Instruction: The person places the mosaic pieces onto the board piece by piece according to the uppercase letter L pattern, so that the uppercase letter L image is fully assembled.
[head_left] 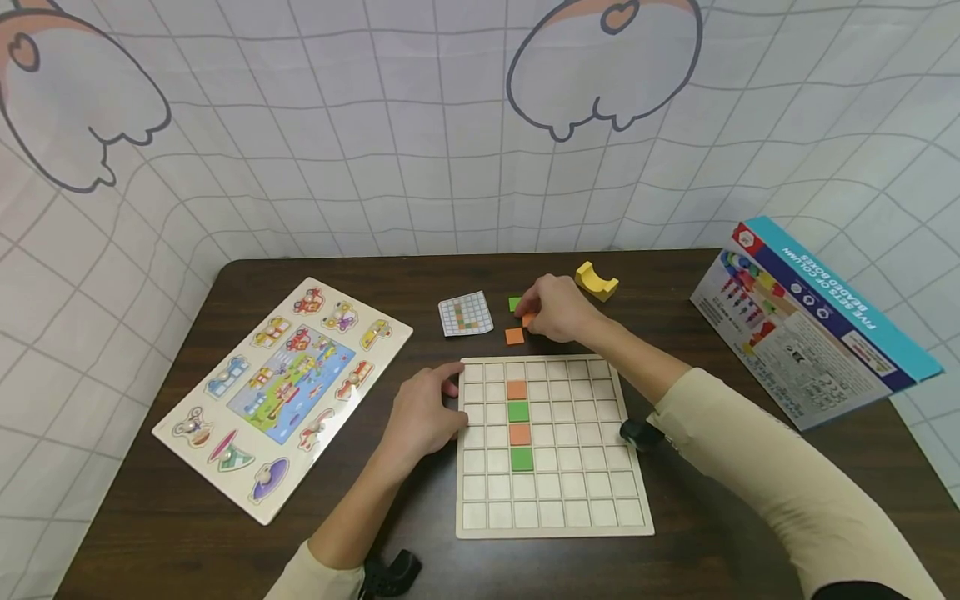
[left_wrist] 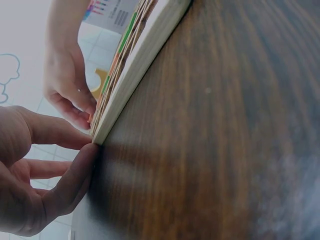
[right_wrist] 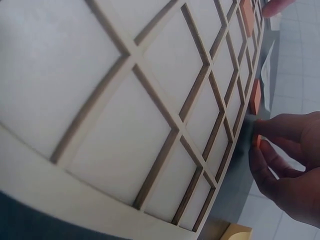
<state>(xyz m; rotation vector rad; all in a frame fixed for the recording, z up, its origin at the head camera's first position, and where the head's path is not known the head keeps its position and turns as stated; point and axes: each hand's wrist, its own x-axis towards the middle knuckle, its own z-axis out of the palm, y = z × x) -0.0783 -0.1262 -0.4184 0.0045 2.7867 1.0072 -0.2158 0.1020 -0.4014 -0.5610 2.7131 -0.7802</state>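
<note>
A pale wooden grid board lies on the dark table. One of its columns holds orange tiles and green tiles in alternation. At the board's far left corner, my left hand grips the edge with thumb and finger, seen close up in the left wrist view. Beyond the far edge, my right hand pinches an orange square tile between thumb and fingertips. Close by lie a loose orange tile and a green tile, the latter partly hidden by the fingers.
A small printed grid card lies left of the loose tiles. Behind the right hand is a yellow arched block. A picture puzzle board takes up the left side; a blue-edged box stands at the right. A patterned curtain hangs behind.
</note>
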